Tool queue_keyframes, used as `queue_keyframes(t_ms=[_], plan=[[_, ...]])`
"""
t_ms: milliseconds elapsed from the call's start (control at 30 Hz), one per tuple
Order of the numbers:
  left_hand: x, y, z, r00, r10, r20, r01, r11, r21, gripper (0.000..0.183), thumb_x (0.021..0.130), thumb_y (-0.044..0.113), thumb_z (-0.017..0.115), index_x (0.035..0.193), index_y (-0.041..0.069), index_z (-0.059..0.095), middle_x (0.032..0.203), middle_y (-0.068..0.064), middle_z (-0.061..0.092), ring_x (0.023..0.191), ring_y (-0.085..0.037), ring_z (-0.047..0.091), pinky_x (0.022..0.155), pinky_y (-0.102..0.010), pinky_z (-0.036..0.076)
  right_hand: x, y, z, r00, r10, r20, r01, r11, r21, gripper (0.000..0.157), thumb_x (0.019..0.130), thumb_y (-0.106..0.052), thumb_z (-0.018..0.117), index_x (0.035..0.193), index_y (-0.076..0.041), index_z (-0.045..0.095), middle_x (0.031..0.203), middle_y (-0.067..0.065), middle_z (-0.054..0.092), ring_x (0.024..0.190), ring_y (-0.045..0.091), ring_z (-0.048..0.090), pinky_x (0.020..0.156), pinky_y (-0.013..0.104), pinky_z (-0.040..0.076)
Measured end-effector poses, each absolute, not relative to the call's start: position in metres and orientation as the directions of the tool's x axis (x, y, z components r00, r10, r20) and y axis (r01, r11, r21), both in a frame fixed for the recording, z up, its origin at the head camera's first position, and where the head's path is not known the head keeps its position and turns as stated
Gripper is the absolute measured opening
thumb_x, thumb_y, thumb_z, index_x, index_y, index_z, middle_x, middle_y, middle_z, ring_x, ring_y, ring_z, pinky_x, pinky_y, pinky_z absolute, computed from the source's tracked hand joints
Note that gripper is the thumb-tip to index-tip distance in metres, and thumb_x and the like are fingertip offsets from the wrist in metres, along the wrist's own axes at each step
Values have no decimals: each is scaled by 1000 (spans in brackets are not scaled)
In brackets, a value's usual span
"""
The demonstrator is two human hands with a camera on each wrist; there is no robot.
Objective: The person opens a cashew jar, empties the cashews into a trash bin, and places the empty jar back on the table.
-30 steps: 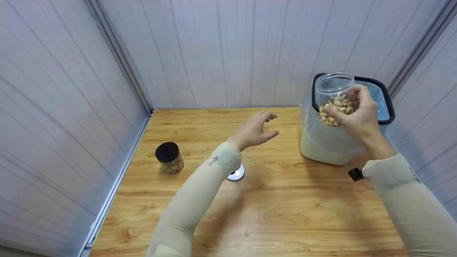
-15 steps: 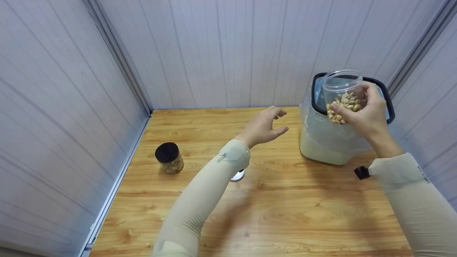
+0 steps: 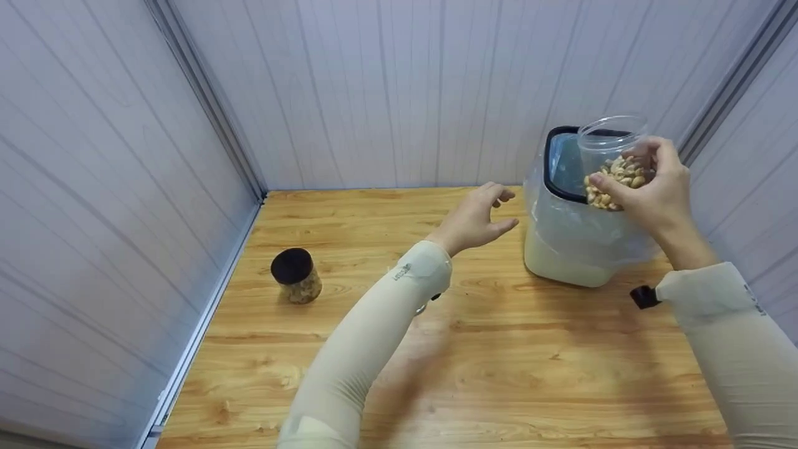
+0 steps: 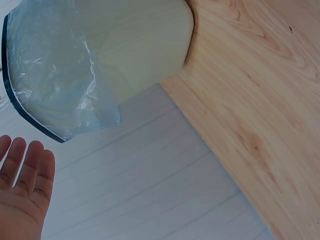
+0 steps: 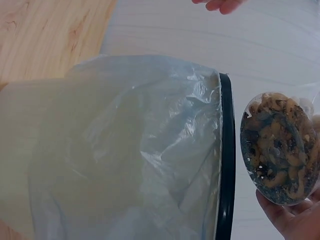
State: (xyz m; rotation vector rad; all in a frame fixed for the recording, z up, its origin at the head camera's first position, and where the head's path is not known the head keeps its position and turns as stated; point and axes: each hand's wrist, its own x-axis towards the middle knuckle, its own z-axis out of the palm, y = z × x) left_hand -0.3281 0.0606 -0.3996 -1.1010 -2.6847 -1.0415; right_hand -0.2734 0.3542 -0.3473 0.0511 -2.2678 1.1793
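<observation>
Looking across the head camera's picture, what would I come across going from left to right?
Round clear jar with a black lid → the person's bare left hand → open clear plastic jar of nuts, gripped by the right hand.

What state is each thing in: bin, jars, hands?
Cream plastic bin with black rim: open, lined with plastic.
Clear plastic jar of nuts: lidless, partly filled, held above the bin.
Clear jar with black lid: closed, upright.
Left hand: fingers slightly bent, holding nothing.
Right hand: gripping the lidless jar.
</observation>
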Motion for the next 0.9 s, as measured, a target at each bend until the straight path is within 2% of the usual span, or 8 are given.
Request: queue_keyframes(t_ms=[267, 567, 900], plan=[[-327, 76, -399, -746, 610, 267, 628, 510, 588, 48, 106, 31, 73, 147, 9, 61, 144, -6, 64, 129, -20, 64, 110, -26, 53, -275, 360, -343, -828, 238, 508, -270, 625, -732, 62, 82, -28, 97, 129, -15, 59, 114, -18, 59, 105, 3, 56, 88, 12, 48], [-326, 94, -394, -739, 633, 231, 628, 521, 579, 46, 106, 32, 72, 146, 10, 62, 147, -4, 63, 130, -19, 65, 109, -23, 54, -276, 371, -342, -837, 255, 484, -234, 632, -738, 64, 83, -32, 96, 132, -19, 57, 116, -19, 60, 105, 1, 56, 87, 11, 47], [-326, 109, -388, -708, 657, 259, 661, 488, 570, 50, 106, 32, 72, 150, 11, 59, 149, -4, 59, 126, -17, 64, 104, -19, 53, -276, 383, -338, -828, 254, 500, -245, 638, -730, 58, 85, -29, 95, 127, -20, 56, 114, -20, 60, 94, 3, 53, 77, 10, 43]])
